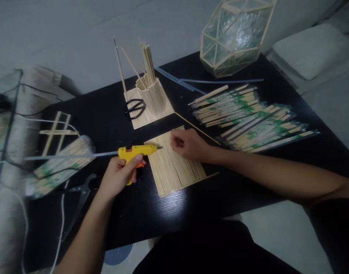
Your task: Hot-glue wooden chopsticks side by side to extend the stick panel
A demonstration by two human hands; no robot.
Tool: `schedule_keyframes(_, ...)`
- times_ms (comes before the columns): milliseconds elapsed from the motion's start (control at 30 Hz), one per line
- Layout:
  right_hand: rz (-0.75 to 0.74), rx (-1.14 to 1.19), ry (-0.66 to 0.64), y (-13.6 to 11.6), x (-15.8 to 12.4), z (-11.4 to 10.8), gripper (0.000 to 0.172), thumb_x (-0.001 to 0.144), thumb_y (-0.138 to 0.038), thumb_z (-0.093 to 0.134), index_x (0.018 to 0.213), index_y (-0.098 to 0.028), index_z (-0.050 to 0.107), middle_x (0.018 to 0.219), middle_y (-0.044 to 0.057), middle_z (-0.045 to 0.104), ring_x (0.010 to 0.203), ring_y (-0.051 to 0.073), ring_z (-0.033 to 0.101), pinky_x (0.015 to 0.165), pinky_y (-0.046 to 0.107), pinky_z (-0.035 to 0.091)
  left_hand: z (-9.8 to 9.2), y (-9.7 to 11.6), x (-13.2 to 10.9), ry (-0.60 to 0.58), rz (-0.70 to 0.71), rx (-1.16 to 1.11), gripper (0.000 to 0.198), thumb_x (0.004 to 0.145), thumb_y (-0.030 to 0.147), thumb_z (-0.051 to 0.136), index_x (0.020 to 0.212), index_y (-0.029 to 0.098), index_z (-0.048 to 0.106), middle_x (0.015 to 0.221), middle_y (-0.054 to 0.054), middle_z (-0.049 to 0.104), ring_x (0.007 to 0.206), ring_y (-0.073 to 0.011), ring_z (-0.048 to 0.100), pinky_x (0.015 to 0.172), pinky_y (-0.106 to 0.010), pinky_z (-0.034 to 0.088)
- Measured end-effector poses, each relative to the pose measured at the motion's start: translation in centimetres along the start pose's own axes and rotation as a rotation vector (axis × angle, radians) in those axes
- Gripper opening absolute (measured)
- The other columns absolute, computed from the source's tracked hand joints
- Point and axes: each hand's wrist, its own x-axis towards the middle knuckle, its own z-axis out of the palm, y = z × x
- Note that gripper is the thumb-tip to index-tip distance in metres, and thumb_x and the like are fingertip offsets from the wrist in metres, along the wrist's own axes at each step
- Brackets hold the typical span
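Note:
My left hand [120, 173] is wrapped round a yellow hot glue gun [134, 152] with an orange trigger. A long glue stick [104, 154] sticks out of its back end, and its nozzle points right, above a flat panel of wooden sticks [174, 167] laid side by side. Over the panel's upper right part is my right hand [188, 144], its fingers curled in a fist. Whatever those fingers hold, if anything, is hidden. One thin stick lies along the panel's near edge and juts out past its right corner.
A stick holder [153, 97] full of sticks stands on a wooden base behind, beside black-handled scissors [134, 108]. Wrapped chopsticks [257, 121] lie at right, near a geometric frame [231, 38]. Pliers [83, 192], cables and a chopstick pack [63, 165] are at left.

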Motion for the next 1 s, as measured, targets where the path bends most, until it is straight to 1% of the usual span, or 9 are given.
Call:
schedule_keyframes(200, 0.018, -0.012, -0.010, -0.12, 0.03, -0.08, 0.021, 0.080, -0.007, 0.055, 0.074, -0.023, 0.044, 0.063, -0.008, 0.047, 0.058, 0.010, 0.043, 0.061, 0.025, 0.031, 0.27, -0.07, 0.06, 0.008, 0.020, 0.049, 0.049, 0.097, 0.051, 0.065, 0.060, 0.019, 0.069, 0.038, 0.001, 0.055, 0.036, -0.0111, 0.048, 0.043, -0.021, 0.037)
schedule_keyframes(400, -0.001, -0.010, 0.006, -0.03, 0.04, 0.04, 0.022, 0.081, -0.008, 0.055, 0.074, -0.024, 0.042, 0.063, -0.008, 0.047, 0.058, 0.010, 0.043, 0.061, 0.026, 0.031, 0.51, 0.27, 0.09, 0.022, 0.027, 0.095, 0.059, 0.096, 0.053, 0.064, 0.047, 0.021, 0.059, 0.036, 0.000, 0.052, 0.035, -0.0104, 0.047, 0.041, -0.021, 0.036)
schedule_keyframes(467, -0.005, -0.014, 0.005, -0.02, 0.07, 0.04, 0.022, 0.081, -0.008, 0.056, 0.074, -0.024, 0.043, 0.063, -0.008, 0.047, 0.058, 0.010, 0.043, 0.061, 0.026, 0.031, 0.56, 0.31, 0.11, 0.029, 0.026, 0.099, 0.057, 0.096, 0.053, 0.064, 0.049, 0.021, 0.061, 0.036, 0.000, 0.052, 0.036, -0.0105, 0.047, 0.041, -0.020, 0.036)
schedule_keyframes(600, 0.019, -0.010, -0.012, -0.07, 0.09, -0.02, 0.022, 0.080, -0.008, 0.055, 0.074, -0.024, 0.043, 0.063, -0.008, 0.048, 0.058, 0.010, 0.042, 0.061, 0.026, 0.030, 0.64, 0.28, 0.20, 0.036, -0.001, 0.069, 0.046, 0.095, 0.053, 0.065, 0.063, 0.019, 0.069, 0.039, 0.000, 0.057, 0.037, -0.0118, 0.049, 0.042, -0.021, 0.037)
schedule_keyframes(800, 0.012, -0.007, -0.010, -0.02, 0.01, 0.02, 0.021, 0.080, -0.008, 0.055, 0.075, -0.024, 0.043, 0.064, -0.007, 0.050, 0.058, 0.011, 0.042, 0.062, 0.026, 0.030, 0.63, 0.10, 0.28, 0.027, -0.028, 0.051, 0.048, 0.094, 0.058, 0.065, 0.065, 0.019, 0.069, 0.040, 0.000, 0.057, 0.035, -0.0116, 0.047, 0.040, -0.021, 0.034)
schedule_keyframes(1000, 0.002, 0.013, -0.009, 0.04, 0.01, -0.03, 0.019, 0.081, -0.008, 0.054, 0.075, -0.024, 0.045, 0.065, -0.007, 0.049, 0.059, 0.010, 0.043, 0.062, 0.026, 0.031, 0.37, -0.07, 0.28, 0.009, -0.013, 0.062, 0.050, 0.094, 0.059, 0.065, 0.063, 0.019, 0.069, 0.040, 0.000, 0.057, 0.037, -0.0116, 0.048, 0.042, -0.022, 0.037)
